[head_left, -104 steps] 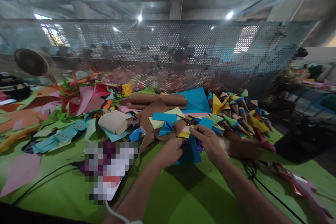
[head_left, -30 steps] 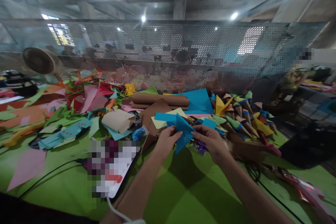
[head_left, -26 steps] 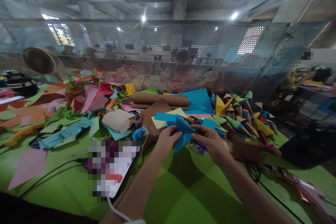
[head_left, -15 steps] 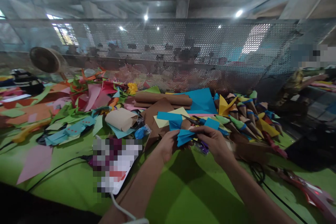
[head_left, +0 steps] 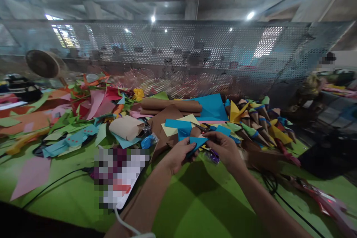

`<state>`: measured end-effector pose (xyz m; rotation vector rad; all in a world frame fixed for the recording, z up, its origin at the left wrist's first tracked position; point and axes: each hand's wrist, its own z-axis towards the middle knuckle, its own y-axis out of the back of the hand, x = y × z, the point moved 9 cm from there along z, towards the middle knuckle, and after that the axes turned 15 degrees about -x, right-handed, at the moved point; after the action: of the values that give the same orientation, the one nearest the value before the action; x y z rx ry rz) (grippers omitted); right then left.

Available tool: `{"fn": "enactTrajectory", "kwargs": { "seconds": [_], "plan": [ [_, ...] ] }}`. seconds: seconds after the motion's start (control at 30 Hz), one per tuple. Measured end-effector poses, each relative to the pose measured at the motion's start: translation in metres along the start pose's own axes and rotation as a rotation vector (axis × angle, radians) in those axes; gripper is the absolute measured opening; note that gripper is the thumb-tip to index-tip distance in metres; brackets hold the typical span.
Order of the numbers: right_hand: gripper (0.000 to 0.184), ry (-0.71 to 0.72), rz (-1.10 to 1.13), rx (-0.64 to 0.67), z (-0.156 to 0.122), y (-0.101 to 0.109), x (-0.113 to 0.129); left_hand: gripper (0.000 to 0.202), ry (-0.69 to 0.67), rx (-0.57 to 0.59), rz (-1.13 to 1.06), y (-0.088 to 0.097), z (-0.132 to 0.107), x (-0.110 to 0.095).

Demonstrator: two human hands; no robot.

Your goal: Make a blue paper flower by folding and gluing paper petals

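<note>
A folded piece of blue paper (head_left: 197,142) is pinched between my two hands above the green table. My left hand (head_left: 180,155) grips its left side, thumb on top and fingers underneath. At the pointed right end, the fingertips of my right hand (head_left: 225,151) close on the paper. Just behind lie a blue paper strip (head_left: 176,123) and a pale yellow sheet (head_left: 168,131) on brown paper. Scissors (head_left: 205,128), partly covered, lie beyond my right hand. A small purple wrapped item (head_left: 214,157) rests beneath the hands.
Brown paper rolls (head_left: 170,106) and a large blue sheet (head_left: 213,107) lie at the back. Paper cones (head_left: 256,121) are piled right, scraps (head_left: 92,100) left. A red glue gun (head_left: 323,197) with a cord lies right, a phone (head_left: 131,182) left. A perforated screen (head_left: 178,59) stands behind.
The blue paper showed several fanned pleats; now it is pressed into a flatter triangle. My left thumb has moved onto it. The view has shifted slightly to the right.
</note>
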<state>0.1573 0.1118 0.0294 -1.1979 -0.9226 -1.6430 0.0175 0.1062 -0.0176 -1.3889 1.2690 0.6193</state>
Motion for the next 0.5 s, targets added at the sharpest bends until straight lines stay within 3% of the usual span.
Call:
{"fn": "enactTrajectory", "kwargs": {
  "seconds": [0.33, 0.5],
  "plan": [
    [0.036, -0.216, 0.186, 0.076, -0.005, -0.005, -0.006, 0.028, -0.188, -0.044, 0.079, 0.004, 0.003, -0.013],
    [0.036, -0.208, 0.126, 0.087, -0.004, -0.006, -0.008, 0.032, -0.234, -0.042, 0.129, 0.003, 0.003, -0.014]
  ]
}}
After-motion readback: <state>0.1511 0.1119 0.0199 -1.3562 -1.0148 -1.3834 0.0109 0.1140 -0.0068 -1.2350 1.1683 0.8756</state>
